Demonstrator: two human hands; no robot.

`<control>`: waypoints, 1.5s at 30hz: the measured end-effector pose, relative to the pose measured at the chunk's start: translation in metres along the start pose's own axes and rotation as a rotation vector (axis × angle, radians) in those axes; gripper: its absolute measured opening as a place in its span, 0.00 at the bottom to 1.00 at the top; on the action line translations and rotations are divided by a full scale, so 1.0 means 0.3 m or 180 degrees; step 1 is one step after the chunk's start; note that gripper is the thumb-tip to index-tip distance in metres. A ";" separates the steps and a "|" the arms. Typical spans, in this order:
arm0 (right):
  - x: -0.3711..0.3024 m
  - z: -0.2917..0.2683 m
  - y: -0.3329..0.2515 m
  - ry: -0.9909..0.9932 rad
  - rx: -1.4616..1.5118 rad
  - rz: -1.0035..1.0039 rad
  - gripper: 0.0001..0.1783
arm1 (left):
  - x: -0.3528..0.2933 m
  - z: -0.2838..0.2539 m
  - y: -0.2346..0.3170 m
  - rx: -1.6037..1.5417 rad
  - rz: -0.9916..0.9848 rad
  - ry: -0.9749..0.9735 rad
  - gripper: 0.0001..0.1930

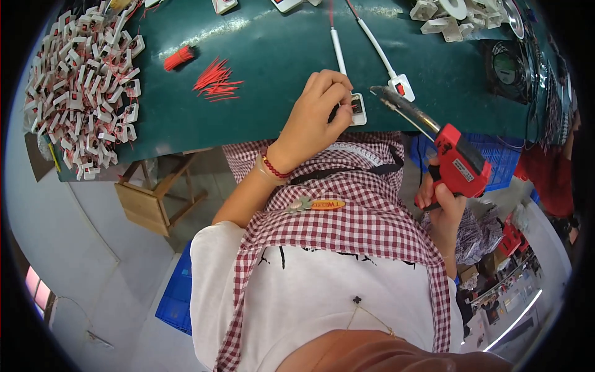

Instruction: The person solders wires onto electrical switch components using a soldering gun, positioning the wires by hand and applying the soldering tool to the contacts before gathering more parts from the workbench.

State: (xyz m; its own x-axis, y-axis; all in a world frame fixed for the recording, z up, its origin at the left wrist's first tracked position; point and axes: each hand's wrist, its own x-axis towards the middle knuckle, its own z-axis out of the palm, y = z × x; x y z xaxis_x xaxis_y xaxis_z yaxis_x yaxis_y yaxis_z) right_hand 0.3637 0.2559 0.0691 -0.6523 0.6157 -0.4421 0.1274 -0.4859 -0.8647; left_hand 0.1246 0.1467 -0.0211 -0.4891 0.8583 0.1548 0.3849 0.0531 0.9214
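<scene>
My right hand [443,208] grips a red soldering gun [462,162] by its handle, finger at the black trigger. Its metal barrel slants up and left; the tip is just right of a small white switch housing [360,118] near the table's front edge. At that housing's left side my left hand [313,115] is closed, thumb and fingers pinched together. What they pinch is mostly hidden by the fingers. Dark inner parts and a bit of red wire show inside the housing. A white tube [338,53] runs away from it. Beside it lies another white tube with a switch box [401,88] bearing a red rocker.
On the green table [266,56] lie loose red wires [217,80] and a bundled lot [179,57]. A large heap of white switch housings [87,87] covers the left end. White plastic parts [455,18] and a black fan [507,70] are at right. A wooden stool [145,201] stands below.
</scene>
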 end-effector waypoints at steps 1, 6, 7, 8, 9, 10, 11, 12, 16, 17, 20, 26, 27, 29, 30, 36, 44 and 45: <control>-0.007 0.002 -0.004 0.0009 -0.0010 0.0018 0.28 | 0.003 -0.002 -0.001 0.0041 0.0023 -0.0020 0.04; -0.033 0.019 -0.033 0.0068 -0.0041 0.0213 0.27 | 0.021 -0.008 0.006 0.0312 0.0194 -0.0303 0.06; -0.036 0.021 -0.039 0.0085 -0.0049 0.0229 0.27 | 0.026 -0.014 0.006 0.0306 0.0188 -0.0388 0.06; -0.039 0.021 -0.045 0.0104 -0.0159 0.0276 0.27 | 0.031 -0.020 0.006 0.0300 0.0185 -0.0473 0.06; -0.042 0.022 -0.049 0.0123 -0.0268 0.0322 0.27 | 0.038 -0.027 0.007 0.0282 0.0177 -0.0485 0.06; -0.045 0.025 -0.053 0.0139 -0.0269 0.0329 0.27 | 0.045 -0.032 0.007 0.0362 0.0232 -0.0610 0.06; -0.048 0.030 -0.055 0.0198 -0.0302 0.0366 0.27 | 0.053 -0.037 0.007 0.0443 0.0288 -0.0735 0.06; -0.051 0.034 -0.056 0.0256 -0.0333 0.0401 0.27 | 0.061 -0.039 0.005 0.0433 0.0289 -0.0749 0.06; -0.058 0.043 -0.058 0.0313 -0.0358 0.0482 0.26 | 0.090 -0.054 -0.006 0.0373 0.0372 -0.1004 0.06; -0.058 0.049 -0.060 0.0346 -0.0353 0.0497 0.25 | 0.093 -0.057 -0.009 0.0306 0.0351 -0.1083 0.06; -0.061 0.054 -0.059 0.0392 -0.0337 0.0522 0.24 | 0.099 -0.057 -0.011 0.0270 0.0342 -0.1119 0.06; -0.056 0.056 -0.071 0.0389 -0.0232 0.0612 0.22 | 0.104 -0.055 -0.005 0.0270 0.0286 -0.1163 0.05; -0.055 0.056 -0.073 0.0374 -0.0152 0.0627 0.21 | 0.104 -0.055 -0.005 0.0266 0.0283 -0.1164 0.05; -0.056 0.058 -0.074 0.0417 -0.0148 0.0662 0.20 | 0.105 -0.055 -0.007 0.0232 0.0259 -0.1197 0.05; -0.057 0.058 -0.075 0.0457 -0.0145 0.0694 0.20 | 0.106 -0.056 -0.009 0.0227 0.0256 -0.1198 0.05; -0.061 0.053 -0.069 0.0384 -0.0173 0.0655 0.19 | 0.112 -0.057 -0.012 0.0159 0.0252 -0.1210 0.05; -0.059 0.070 -0.096 0.0500 -0.0092 0.0590 0.24 | 0.109 -0.063 -0.009 0.0171 0.0268 -0.1251 0.05; -0.058 0.072 -0.100 0.0558 -0.0081 0.0572 0.25 | 0.109 -0.064 -0.010 0.0169 0.0265 -0.1252 0.05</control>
State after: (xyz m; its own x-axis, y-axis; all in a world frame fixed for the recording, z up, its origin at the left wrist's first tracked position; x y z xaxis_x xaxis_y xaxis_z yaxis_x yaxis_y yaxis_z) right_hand 0.3550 0.2463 0.1078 -0.4782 0.6201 -0.6220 0.2500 -0.5828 -0.7732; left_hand 0.0925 0.1648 -0.0121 -0.1218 0.9900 0.0706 0.4554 -0.0075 0.8902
